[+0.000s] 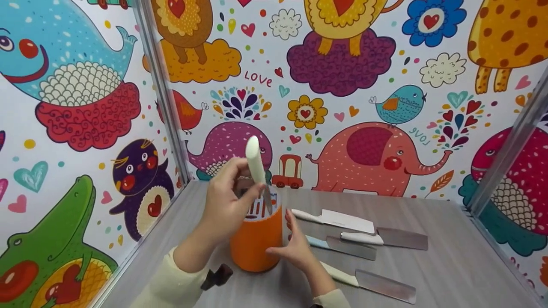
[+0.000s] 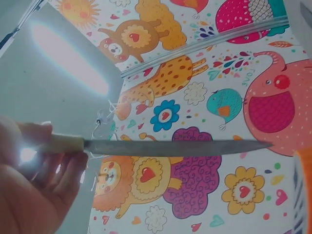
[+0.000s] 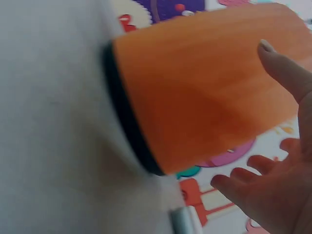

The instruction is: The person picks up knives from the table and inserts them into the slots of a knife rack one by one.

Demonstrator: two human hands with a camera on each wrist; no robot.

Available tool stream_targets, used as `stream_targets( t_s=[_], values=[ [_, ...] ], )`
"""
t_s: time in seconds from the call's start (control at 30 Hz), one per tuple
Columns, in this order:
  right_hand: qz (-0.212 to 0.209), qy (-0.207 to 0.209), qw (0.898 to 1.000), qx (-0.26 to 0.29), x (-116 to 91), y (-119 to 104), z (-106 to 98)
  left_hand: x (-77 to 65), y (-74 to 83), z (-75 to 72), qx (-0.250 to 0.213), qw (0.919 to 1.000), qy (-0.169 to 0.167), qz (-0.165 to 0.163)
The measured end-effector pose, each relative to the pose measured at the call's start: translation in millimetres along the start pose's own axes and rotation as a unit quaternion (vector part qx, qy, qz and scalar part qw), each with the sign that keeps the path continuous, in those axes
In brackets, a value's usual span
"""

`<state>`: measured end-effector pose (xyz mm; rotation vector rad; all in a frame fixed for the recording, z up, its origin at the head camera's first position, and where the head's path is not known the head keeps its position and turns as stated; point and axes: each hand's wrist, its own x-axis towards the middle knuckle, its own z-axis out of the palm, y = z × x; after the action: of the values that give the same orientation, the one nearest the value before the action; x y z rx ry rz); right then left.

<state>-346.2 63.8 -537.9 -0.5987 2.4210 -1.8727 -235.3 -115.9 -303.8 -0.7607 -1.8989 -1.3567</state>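
Cream sleeves lie nearest the head camera, reaching in from the bottom edge. From the first comes the left hand, its grip wrapped round a pale-handled knife, thumb on one side, curled fingers on the other. The knife tilts point-down over the slotted top of an orange holder; in the left wrist view the whole narrow blade shows, its tip just short of the holder.

The right hand holds nothing: its grip is loose, with the fingers spread beside the holder and the thumb near its front wall. Whether the thumb touches, I cannot tell.

The knife should handle as stiff and fairly light, with its long blade drawing the weight away from the fingers. Its rounded handle looks smooth and might slip if damp, so that is the place to take hold, well clear of the edge, which is probably sharp. The holder stands upright on its dark base; it looks rigid and best steadied low round the body, since a push at the rim could tip it.

On the desk, right of the holder, lie four broad-bladed cleavers, their handles pointing left; they look heavier toward the blade and call for a firm hold at the handle.
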Motion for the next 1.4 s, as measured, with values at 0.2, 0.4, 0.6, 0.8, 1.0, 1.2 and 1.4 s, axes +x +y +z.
stream_targets(
  t_s=[0.2,0.4,0.6,0.8,1.0,1.2,1.4],
  values=[
    [0.033,0.014,0.999,-0.012,-3,16,14,13.1,-11.2,12.1,0.047,0.9969,0.062,0.008],
    [0.010,-0.005,1.000,-0.003,-3,18,17,19.7,-31.3,15.5,0.060,0.9943,0.081,-0.035],
    [0.007,-0.014,1.000,0.022,-2,9,20,21.5,-54.8,15.6,0.061,0.9902,0.090,-0.088],
    [0.011,-0.008,1.000,0.014,1,12,19,24.2,-59.7,18.6,0.053,0.9846,0.094,-0.138],
    [0.010,-0.013,1.000,0.015,2,10,21,25.9,-60.8,16.8,0.083,0.9785,0.112,-0.152],
    [0.000,-0.009,1.000,0.007,3,10,19,28.8,-77.5,19.8,0.093,0.9723,0.095,-0.192],
    [0.009,-0.008,1.000,0.014,3,9,19,27.5,-109.3,26.8,0.098,0.9582,0.057,-0.263]
  ],
)
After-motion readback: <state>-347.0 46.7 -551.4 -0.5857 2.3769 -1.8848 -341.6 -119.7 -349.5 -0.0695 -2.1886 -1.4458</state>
